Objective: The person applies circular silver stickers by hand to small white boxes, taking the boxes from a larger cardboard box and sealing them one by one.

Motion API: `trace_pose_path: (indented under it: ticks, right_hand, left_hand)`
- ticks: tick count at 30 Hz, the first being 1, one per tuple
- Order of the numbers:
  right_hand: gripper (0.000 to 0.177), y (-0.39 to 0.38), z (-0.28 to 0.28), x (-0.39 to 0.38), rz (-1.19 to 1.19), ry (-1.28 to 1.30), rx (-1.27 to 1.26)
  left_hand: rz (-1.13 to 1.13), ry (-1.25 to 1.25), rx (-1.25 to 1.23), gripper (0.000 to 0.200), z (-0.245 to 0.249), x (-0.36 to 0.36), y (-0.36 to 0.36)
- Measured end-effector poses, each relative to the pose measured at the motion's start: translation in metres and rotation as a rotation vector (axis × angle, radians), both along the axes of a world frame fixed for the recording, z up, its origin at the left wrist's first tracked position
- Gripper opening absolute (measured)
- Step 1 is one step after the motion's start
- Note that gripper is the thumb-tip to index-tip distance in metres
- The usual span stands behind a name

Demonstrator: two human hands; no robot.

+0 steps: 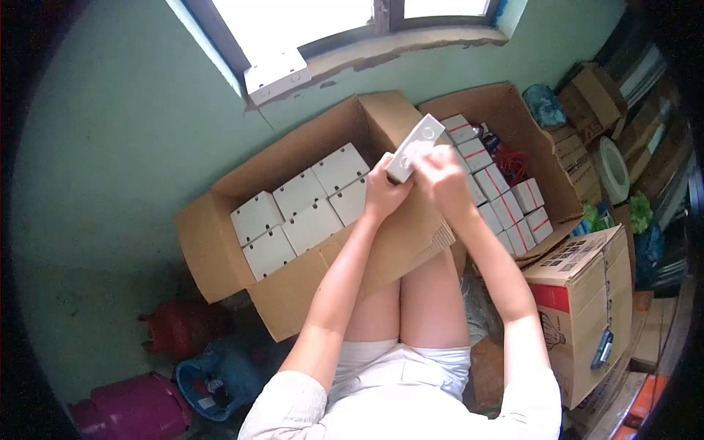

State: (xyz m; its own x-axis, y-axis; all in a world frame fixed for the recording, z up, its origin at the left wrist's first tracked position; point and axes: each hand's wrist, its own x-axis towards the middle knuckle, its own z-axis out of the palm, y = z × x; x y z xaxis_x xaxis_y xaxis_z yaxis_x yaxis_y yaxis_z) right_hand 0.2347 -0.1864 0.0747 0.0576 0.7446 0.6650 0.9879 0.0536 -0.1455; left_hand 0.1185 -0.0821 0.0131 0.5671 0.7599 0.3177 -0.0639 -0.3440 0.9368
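Observation:
A white plastic box (422, 143) with round knockouts on its side is tilted up over the open carton. My left hand (386, 192) grips its lower end, thumb and fingers wrapped around it. Against the face of the box, my right hand (444, 176) is closed, with bunched fingers and some motion blur. A whitish smear shows at those fingertips; I cannot tell what they hold. Below, the large cardboard carton (293, 312) contains several similar white boxes (302, 192) in rows, its front flap reaching over my thighs.
A second carton (488, 95) on the right has small white boxes with red stripes (506, 209) and red wire (513, 161). Another white box (277, 75) rests on the windowsill. Gas cylinders (132, 407) stand lower left; a printed carton (587, 315) stands at right.

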Motion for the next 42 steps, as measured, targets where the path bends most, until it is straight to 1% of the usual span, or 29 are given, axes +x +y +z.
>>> trace_pose_path:
  ticks: [2,3,5,6,8,9,12,13,14,16,17,18,20,21,22,24,25,27,28,30,32,33,34,36,37,38,40,41,42]
  right_hand:
    - [0.039,0.009,0.013,0.021,-0.217,0.020,-0.014]
    - [0.039,0.014,0.012,0.025,-0.213,0.020,-0.019]
    - [0.040,0.020,0.009,0.029,-0.296,-0.007,0.076]
    - [0.040,0.017,0.004,0.023,-0.297,-0.002,0.068]
    - [0.043,0.009,-0.007,0.008,-0.137,-0.101,-0.003]
    - [0.046,0.003,-0.009,0.001,0.008,-0.153,0.029]
    - [0.048,-0.009,-0.008,0.000,0.072,-0.219,-0.016]
    - [0.050,-0.009,-0.003,0.010,0.015,-0.238,-0.019]
    - [0.050,-0.007,0.002,0.020,-0.090,-0.185,-0.057]
    - [0.049,0.003,0.005,0.041,-0.239,-0.103,0.019]
    - [0.047,0.007,0.004,0.043,-0.245,-0.051,0.045]
    - [0.047,0.006,0.004,0.037,-0.242,-0.055,0.038]
    - [0.047,0.003,0.004,0.016,-0.204,-0.104,-0.049]
    - [0.045,-0.003,-0.006,0.008,-0.068,-0.034,-0.045]
    - [0.046,-0.008,-0.007,0.000,0.030,-0.145,-0.018]
    - [0.046,-0.013,-0.008,-0.003,0.137,-0.142,-0.074]
    - [0.046,-0.012,-0.006,0.005,0.139,-0.142,-0.069]
    - [0.045,-0.002,0.004,0.026,-0.091,-0.058,-0.044]
    - [0.046,0.000,0.010,0.032,-0.226,-0.031,0.007]
    - [0.048,0.003,0.011,0.034,-0.250,-0.047,0.044]
    - [0.050,-0.004,-0.006,0.017,-0.228,-0.181,-0.123]
    - [0.051,-0.008,-0.016,0.003,-0.170,-0.234,-0.101]
    - [0.051,-0.014,-0.019,-0.011,-0.165,-0.231,-0.102]
    - [0.049,-0.024,-0.021,-0.031,0.095,-0.231,-0.066]
    - [0.046,-0.025,-0.015,-0.032,0.093,-0.264,-0.082]
    - [0.045,-0.023,-0.015,-0.024,0.093,-0.260,-0.098]
    - [0.045,-0.015,-0.005,-0.016,-0.003,-0.056,-0.052]
    - [0.044,-0.007,-0.006,-0.005,-0.081,-0.086,-0.017]
    - [0.043,-0.001,-0.005,0.001,-0.144,0.030,0.038]
  left_hand:
    - [0.010,0.001,0.165,0.021,-0.002,-0.002,0.003]
    - [0.014,0.002,0.161,0.021,-0.002,-0.002,0.002]
    - [0.023,-0.034,0.043,0.022,0.000,-0.002,0.000]
    - [0.022,-0.027,0.035,0.022,-0.001,-0.004,-0.003]
    - [0.010,-0.112,-0.074,0.022,0.000,-0.002,-0.003]
    - [0.014,-0.114,-0.080,0.022,0.000,-0.001,-0.003]
    - [0.022,-0.102,-0.076,0.024,-0.004,-0.003,-0.005]
    - [0.022,-0.076,0.006,0.025,-0.006,-0.004,-0.005]
    - [0.018,-0.065,0.090,0.025,-0.004,0.000,-0.003]
    - [0.010,-0.054,0.159,0.026,-0.003,0.001,-0.004]
    - [-0.006,-0.047,0.098,0.022,-0.003,0.000,-0.006]
    - [-0.020,-0.034,0.044,0.018,0.002,-0.003,-0.007]
    - [-0.012,-0.043,0.054,0.018,-0.003,-0.005,-0.009]
    - [-0.007,-0.064,0.080,0.017,-0.004,-0.003,-0.003]
    - [0.024,-0.100,0.103,0.018,-0.006,0.000,-0.003]
    - [0.020,-0.085,-0.004,0.022,0.004,-0.001,-0.006]
    - [0.022,-0.085,0.002,0.022,0.004,-0.003,-0.007]
    - [0.002,-0.032,0.028,0.023,0.003,-0.004,-0.006]
    - [-0.001,-0.032,0.030,0.023,0.001,-0.004,-0.007]
    - [0.032,0.009,0.169,0.026,0.000,-0.003,-0.007]
    - [0.021,-0.031,0.157,0.023,0.004,-0.001,-0.007]
    - [0.013,-0.063,0.133,0.021,0.004,-0.002,-0.006]
    - [0.017,-0.060,0.132,0.021,0.005,-0.003,-0.005]
    - [-0.050,-0.061,0.027,0.022,0.002,-0.006,-0.003]
    - [-0.044,-0.078,0.151,0.020,-0.001,-0.005,0.000]
    - [-0.009,-0.116,0.065,0.022,-0.006,0.000,-0.001]
    - [0.020,0.015,0.082,0.023,0.000,-0.001,-0.003]
    - [0.027,-0.019,0.093,0.023,0.002,-0.001,-0.005]
    - [0.032,-0.054,0.101,0.023,0.002,-0.001,-0.007]
